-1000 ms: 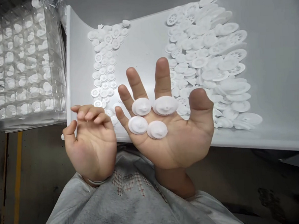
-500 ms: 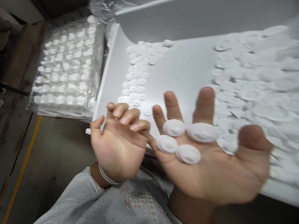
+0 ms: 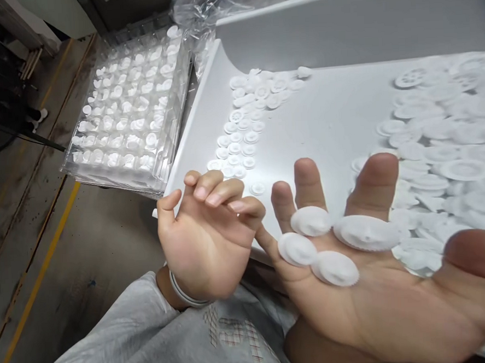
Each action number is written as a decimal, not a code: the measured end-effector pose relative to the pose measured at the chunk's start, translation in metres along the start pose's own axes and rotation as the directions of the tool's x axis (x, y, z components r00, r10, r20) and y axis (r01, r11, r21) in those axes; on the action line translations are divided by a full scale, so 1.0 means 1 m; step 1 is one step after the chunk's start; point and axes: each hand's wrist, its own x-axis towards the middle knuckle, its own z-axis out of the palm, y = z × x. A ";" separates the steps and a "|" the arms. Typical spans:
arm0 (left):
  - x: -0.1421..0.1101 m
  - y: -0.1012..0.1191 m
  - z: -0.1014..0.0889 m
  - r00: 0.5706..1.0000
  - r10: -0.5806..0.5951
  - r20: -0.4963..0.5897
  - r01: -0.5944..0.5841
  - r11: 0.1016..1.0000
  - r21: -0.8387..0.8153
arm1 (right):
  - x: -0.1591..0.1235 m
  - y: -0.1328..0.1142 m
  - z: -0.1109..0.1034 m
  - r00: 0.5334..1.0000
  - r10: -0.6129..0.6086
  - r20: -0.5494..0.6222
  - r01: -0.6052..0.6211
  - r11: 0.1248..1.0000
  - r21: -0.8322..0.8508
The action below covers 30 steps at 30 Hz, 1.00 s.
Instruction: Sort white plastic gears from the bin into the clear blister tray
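My right hand point(image 3: 367, 283) is palm up with its fingers stretched and spread, holding several small white plastic gears point(image 3: 336, 268) that lie over the palm and the finger roots. Fine teeth show on the rim of some. My left hand point(image 3: 208, 235), to the left of it, is also palm up, its fingers loosely curled and apart, with nothing visible in the palm. Both hands are over the near edge of a pale grey tray point(image 3: 325, 127). At the tray's left lies a group of small white discs point(image 3: 246, 136), some in rows.
A large heap of white gear-like discs point(image 3: 449, 136) fills the tray's right side. Left of the tray is a stack of clear blister trays point(image 3: 123, 109) with white parts in their pockets. Clear plastic wrap point(image 3: 203, 14) lies behind. A yellow line point(image 3: 39, 281) marks the floor.
The view has shifted, so the trays appear farther right. My right hand appears larger and farther right, with the same gears on it. My left hand keeps its loosely curled pose.
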 end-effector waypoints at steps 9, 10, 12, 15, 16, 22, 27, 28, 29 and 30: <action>-0.005 0.006 0.001 1.000 -0.001 -0.016 0.001 1.000 0.001 | -0.006 0.002 -0.009 1.000 0.018 -0.025 -0.018 1.000 0.023; -0.005 0.006 0.001 1.000 0.003 -0.016 -0.003 1.000 0.007 | -0.006 0.002 -0.009 0.998 0.023 -0.051 -0.022 1.000 0.015; -0.006 0.006 0.001 0.999 0.022 -0.025 -0.021 0.999 0.031 | -0.006 0.002 -0.007 0.992 0.025 -0.125 -0.027 1.000 -0.012; -0.006 0.005 0.001 0.998 0.047 -0.037 -0.044 0.997 0.066 | -0.006 0.002 0.000 0.966 0.005 -0.258 -0.024 0.997 -0.069; -0.006 0.005 0.001 0.998 0.051 -0.038 -0.048 0.996 0.070 | -0.005 0.002 0.003 0.957 0.001 -0.291 -0.028 0.996 -0.088; -0.010 0.003 0.000 0.998 0.013 -0.067 -0.006 0.995 0.098 | -0.004 0.003 0.009 0.940 -0.014 -0.341 -0.042 0.987 -0.157; -0.012 0.002 0.003 0.998 -0.064 -0.024 0.065 0.998 0.005 | -0.006 0.008 0.005 0.954 -0.071 -0.290 0.023 0.986 -0.163; -0.011 0.002 0.005 0.999 -0.053 0.001 0.053 0.998 -0.016 | -0.006 0.009 0.003 0.956 -0.051 -0.291 0.011 0.990 -0.138; -0.011 0.002 0.006 0.999 -0.039 0.023 0.040 0.999 -0.028 | -0.007 0.010 0.000 0.958 -0.035 -0.284 0.004 0.994 -0.107; -0.011 0.002 0.006 0.999 -0.029 0.040 0.030 0.999 -0.033 | -0.007 0.010 -0.002 0.961 -0.026 -0.275 0.006 0.997 -0.075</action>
